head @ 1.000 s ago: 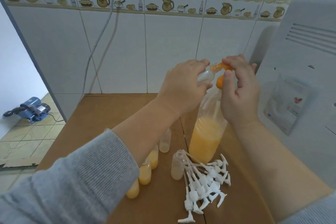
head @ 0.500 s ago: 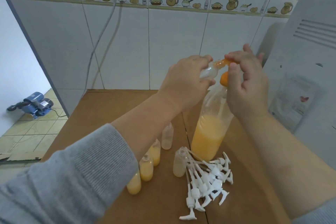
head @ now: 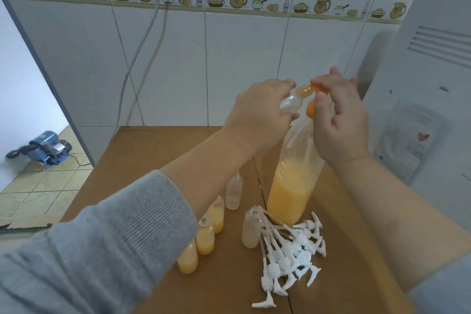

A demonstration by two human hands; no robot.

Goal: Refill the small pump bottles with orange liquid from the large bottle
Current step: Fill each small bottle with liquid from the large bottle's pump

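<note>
Orange liquid is seen only at the neck of the small bottle (head: pixel 293 102), which is held tilted on its side in the left hand (head: pixel 257 112), fingers curled round it. Since a second ago, hardly anything has changed: both hands stay locked at the large bottle's spout (head: pixel 311 109), so transfer is judged ongoing, not finished. The right hand (head: pixel 339 120) is pinching the orange nozzle at the small bottle's mouth.

Head view, containers:
- large bottle (head: pixel 290 191): upright on the desk (head: pixel 142 158), roughly half full.
- three small bottles (head: pixel 205 237) near the left sleeve: filled, uncapped.
- two more (head: pixel 249 232) beside them: look empty.
- pump heads (head: pixel 290 255): piled loose, none fitted.
</note>
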